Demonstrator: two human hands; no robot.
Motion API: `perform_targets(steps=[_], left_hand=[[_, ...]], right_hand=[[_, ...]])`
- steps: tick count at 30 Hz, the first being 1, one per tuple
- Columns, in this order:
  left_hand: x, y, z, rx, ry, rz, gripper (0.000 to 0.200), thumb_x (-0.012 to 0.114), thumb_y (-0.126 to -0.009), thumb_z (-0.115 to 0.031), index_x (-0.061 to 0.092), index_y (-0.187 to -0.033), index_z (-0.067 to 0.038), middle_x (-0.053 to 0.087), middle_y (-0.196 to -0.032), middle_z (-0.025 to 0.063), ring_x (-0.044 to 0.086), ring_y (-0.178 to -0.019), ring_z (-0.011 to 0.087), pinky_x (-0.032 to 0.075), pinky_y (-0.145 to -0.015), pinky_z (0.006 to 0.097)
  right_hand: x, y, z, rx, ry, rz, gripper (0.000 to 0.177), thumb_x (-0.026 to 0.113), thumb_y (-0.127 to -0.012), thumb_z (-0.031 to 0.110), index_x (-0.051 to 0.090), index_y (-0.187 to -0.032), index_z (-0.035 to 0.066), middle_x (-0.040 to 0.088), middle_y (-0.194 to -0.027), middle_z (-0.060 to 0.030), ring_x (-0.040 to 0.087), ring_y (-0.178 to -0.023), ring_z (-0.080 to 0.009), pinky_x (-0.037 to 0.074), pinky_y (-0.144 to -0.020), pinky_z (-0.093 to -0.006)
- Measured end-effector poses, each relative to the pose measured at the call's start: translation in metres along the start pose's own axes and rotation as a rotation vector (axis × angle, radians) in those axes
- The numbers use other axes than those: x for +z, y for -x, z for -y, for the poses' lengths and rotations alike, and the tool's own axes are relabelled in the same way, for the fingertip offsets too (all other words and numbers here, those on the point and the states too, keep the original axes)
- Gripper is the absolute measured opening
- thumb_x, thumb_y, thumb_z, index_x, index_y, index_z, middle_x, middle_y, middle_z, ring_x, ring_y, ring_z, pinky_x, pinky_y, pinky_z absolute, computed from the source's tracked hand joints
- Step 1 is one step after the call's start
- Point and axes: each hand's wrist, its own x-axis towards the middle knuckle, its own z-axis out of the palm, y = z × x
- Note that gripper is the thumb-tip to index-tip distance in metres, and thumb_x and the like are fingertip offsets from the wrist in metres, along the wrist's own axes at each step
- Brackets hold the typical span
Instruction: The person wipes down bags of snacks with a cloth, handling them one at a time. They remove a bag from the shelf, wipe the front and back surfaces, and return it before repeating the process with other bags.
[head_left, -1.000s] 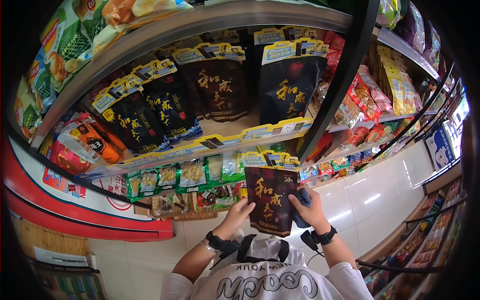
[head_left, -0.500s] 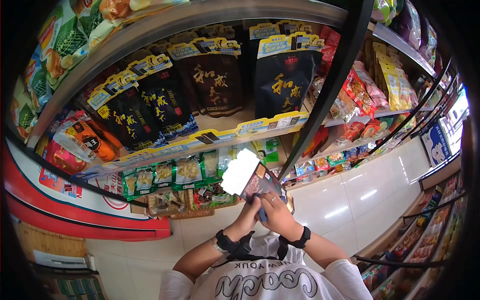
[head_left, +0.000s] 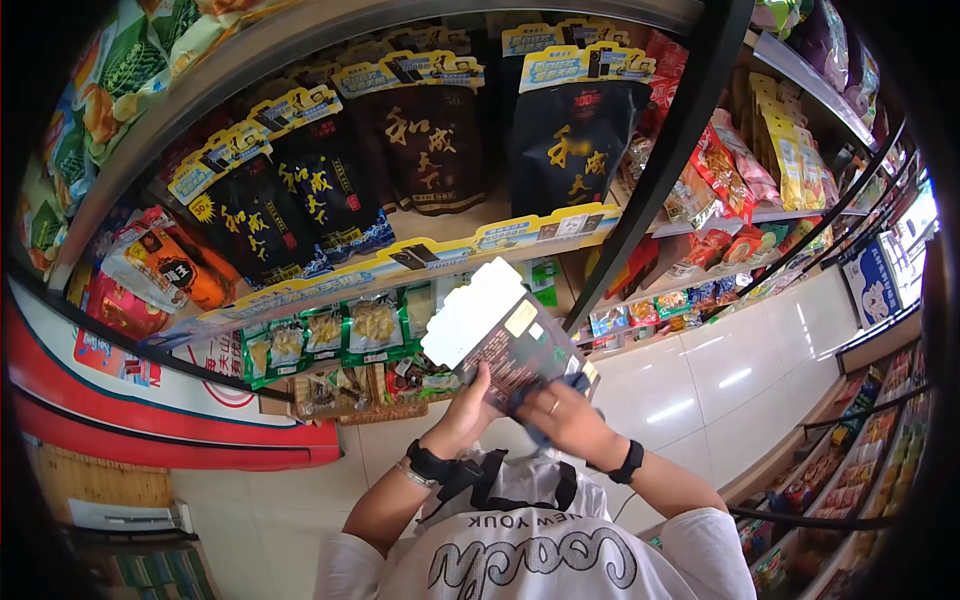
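Note:
A dark snack pouch (head_left: 522, 342) with a white-backed header card (head_left: 475, 310) is held up in front of the shelf, its printed back towards me. My left hand (head_left: 468, 408) is closed on the pouch's lower left edge, thumb across its face. My right hand (head_left: 575, 422) is closed around a crumpled dark blue cloth (head_left: 535, 432), which lies against the lower part of the pouch. On the shelf behind stand similar black pouches (head_left: 570, 150) and a brown pouch (head_left: 433, 150), each with a yellow and blue header card.
A black shelf post (head_left: 665, 160) rises just right of the pouch. Below the yellow shelf strip (head_left: 430, 252) hang green-edged snack packs (head_left: 375, 325), above baskets. A red and white unit (head_left: 200, 430) stands at left. More stocked shelves (head_left: 840, 480) line the right, across the tiled floor (head_left: 690, 385).
The pouch has shifted up and left, showing more of its back. My hands have moved apart; the right one has slid right with the cloth across the pouch.

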Motion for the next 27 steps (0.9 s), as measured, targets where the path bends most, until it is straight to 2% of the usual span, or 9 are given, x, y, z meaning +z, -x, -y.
perform_targets(steps=[4,6,8,10,16,19,22,26,27], left_hand=[[-0.002,-0.001,-0.004,0.044,-0.158,-0.02,0.057,0.038,-0.103,-0.045,0.033,-0.143,-0.004,0.048,-0.136,0.0113,0.051,-0.123,0.0229,0.047,-0.1,0.0415],[-0.004,-0.001,-0.003,0.026,-0.187,-0.039,0.057,0.037,-0.103,-0.044,0.034,-0.142,-0.003,0.047,-0.137,0.0108,0.05,-0.124,0.0208,0.044,-0.102,0.0375],[-0.008,-0.002,0.005,0.001,-0.213,-0.062,0.057,0.037,-0.103,-0.044,0.034,-0.142,-0.002,0.046,-0.137,0.0103,0.048,-0.124,0.0195,0.041,-0.104,0.0349],[-0.013,-0.005,0.014,0.11,-0.321,-0.07,0.056,0.037,-0.104,-0.042,0.036,-0.142,-0.001,0.045,-0.137,0.008,0.043,-0.125,0.0159,0.036,-0.105,0.0309],[-0.022,-0.004,0.008,0.092,-0.309,-0.09,0.047,0.04,-0.104,-0.036,0.041,-0.139,-0.004,0.05,-0.134,0.0058,0.049,-0.119,0.015,0.038,-0.104,0.0322],[-0.009,-0.006,0.006,0.169,-0.32,-0.117,0.046,0.042,-0.104,-0.034,0.045,-0.136,-0.001,0.053,-0.13,0.0048,0.049,-0.116,0.0133,0.038,-0.102,0.0307],[-0.01,-0.004,0.007,0.171,-0.263,-0.15,0.047,0.042,-0.104,-0.035,0.045,-0.136,-0.001,0.054,-0.129,0.0046,0.05,-0.117,0.0131,0.038,-0.102,0.0304],[0.0,0.003,-0.008,0.065,0.0,-0.05,0.047,0.044,-0.103,-0.037,0.046,-0.134,-0.002,0.054,-0.13,0.0062,0.051,-0.119,0.0152,0.039,-0.103,0.0319],[0.005,0.002,-0.008,0.054,0.055,-0.041,0.047,0.045,-0.102,-0.037,0.045,-0.134,-0.003,0.054,-0.13,0.0068,0.052,-0.119,0.0164,0.041,-0.103,0.0329]], right_hand=[[-0.015,-0.03,-0.008,0.433,0.025,-0.343,0.047,0.065,-0.062,-0.002,0.061,-0.109,0.0,0.058,-0.11,-0.0147,0.054,-0.096,-0.0341,0.047,-0.084,-0.0414],[-0.006,-0.033,0.0,0.377,-0.093,-0.32,0.049,0.068,-0.061,-0.002,0.061,-0.109,0.002,0.057,-0.109,-0.0157,0.054,-0.101,-0.0351,0.045,-0.09,-0.0434],[0.004,-0.032,0.011,0.14,-0.181,-0.201,0.053,0.068,-0.058,-0.002,0.06,-0.111,0.001,0.057,-0.11,-0.015,0.054,-0.099,-0.0344,0.046,-0.09,-0.043],[0.012,-0.028,0.01,0.056,-0.128,-0.092,0.052,0.068,-0.059,-0.002,0.06,-0.11,0.002,0.057,-0.11,-0.0144,0.054,-0.099,-0.0342,0.045,-0.089,-0.042],[0.002,-0.036,-0.004,0.369,-0.064,-0.413,0.043,0.069,-0.063,-0.002,0.06,-0.106,0.003,0.059,-0.105,-0.0143,0.056,-0.097,-0.0353,0.046,-0.084,-0.0432],[0.013,-0.036,0.011,0.099,-0.145,-0.18,0.043,0.068,-0.062,-0.001,0.061,-0.104,0.003,0.059,-0.105,-0.0142,0.057,-0.098,-0.0341,0.047,-0.083,-0.0437],[0.007,-0.03,-0.003,0.07,-0.085,-0.189,0.043,0.067,-0.062,0.0,0.061,-0.104,0.003,0.059,-0.105,-0.0138,0.057,-0.097,-0.0338,0.047,-0.082,-0.0432],[-0.001,-0.034,-0.007,0.451,-0.056,-0.498,0.04,0.07,-0.062,-0.001,0.061,-0.1,0.005,0.06,-0.101,-0.013,0.058,-0.094,-0.0338,0.046,-0.084,-0.0444],[0.003,-0.034,0.0,0.349,-0.075,-0.444,0.04,0.071,-0.061,0.001,0.062,-0.1,0.006,0.06,-0.101,-0.0124,0.057,-0.093,-0.0336,0.046,-0.083,-0.044]])
